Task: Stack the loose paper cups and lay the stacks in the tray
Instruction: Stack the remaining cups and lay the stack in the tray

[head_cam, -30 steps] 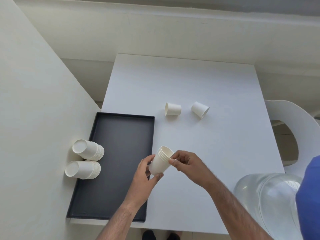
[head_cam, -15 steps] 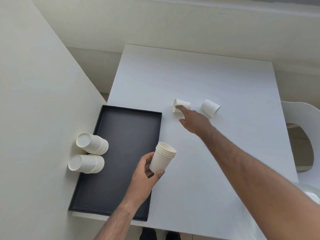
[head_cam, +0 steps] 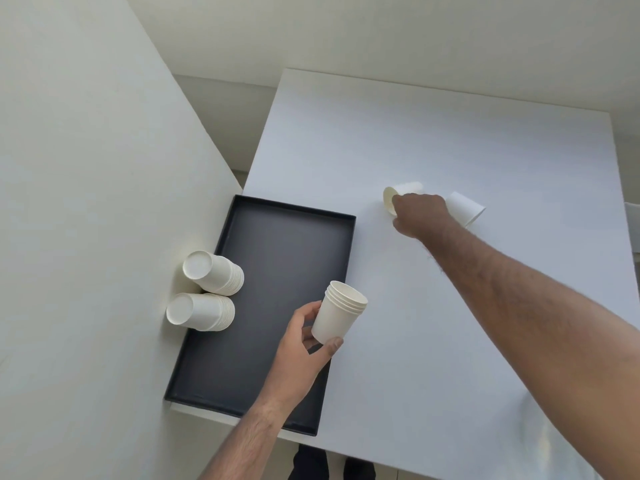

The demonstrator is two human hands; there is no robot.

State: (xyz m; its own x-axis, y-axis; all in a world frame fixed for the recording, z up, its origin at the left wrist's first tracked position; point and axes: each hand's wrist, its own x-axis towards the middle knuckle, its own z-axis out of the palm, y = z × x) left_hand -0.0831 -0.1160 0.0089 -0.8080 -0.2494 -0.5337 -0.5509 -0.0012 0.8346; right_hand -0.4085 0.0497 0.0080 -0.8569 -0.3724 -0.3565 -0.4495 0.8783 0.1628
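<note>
Two finished stacks (head_cam: 211,296) are lying at the tray's (head_cam: 277,216) left edge. The left hand (head_cam: 298,355) is gripping the partial stack (head_cam: 337,317) near the table's (head_cam: 450,341) front edge; keep its mouth upturned. The right hand (head_cam: 419,214) is closing on a loose cup (head_cam: 403,194) mid-table; another cup (head_cam: 464,208) is lying just beside it.

White cups (head_cam: 341,315), black tray (head_cam: 277,258), white table (head_cam: 450,306).

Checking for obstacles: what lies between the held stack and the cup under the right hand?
Only bare white table between stack and cup, in the head view.
</note>
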